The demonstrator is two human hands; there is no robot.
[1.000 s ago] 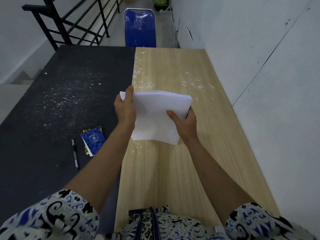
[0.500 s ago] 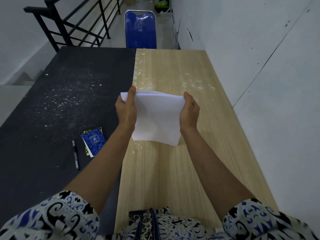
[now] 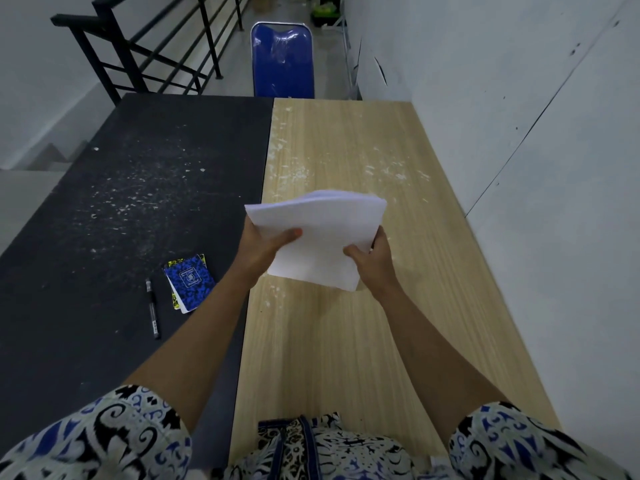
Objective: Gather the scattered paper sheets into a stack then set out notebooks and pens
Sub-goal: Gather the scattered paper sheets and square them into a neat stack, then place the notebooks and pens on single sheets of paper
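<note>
paper stack (image 3: 322,237) gripped by left hand (image 3: 266,249) and right hand (image 3: 372,258) above worktop (image 3: 346,341) | light, floppy, slippery | best held at opposite edges

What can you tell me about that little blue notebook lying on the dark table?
The blue notebook is small, with a cover mottled in blue and black and a pale framed emblem at its centre. It lies flat and closed on the black table, turned at a slight angle. Under it sits something else of like size: yellow-and-black patterned corners and a white edge stick out at its top and lower left. A black pen lies just to its left, apart from it. Neither hand touches it.
</note>
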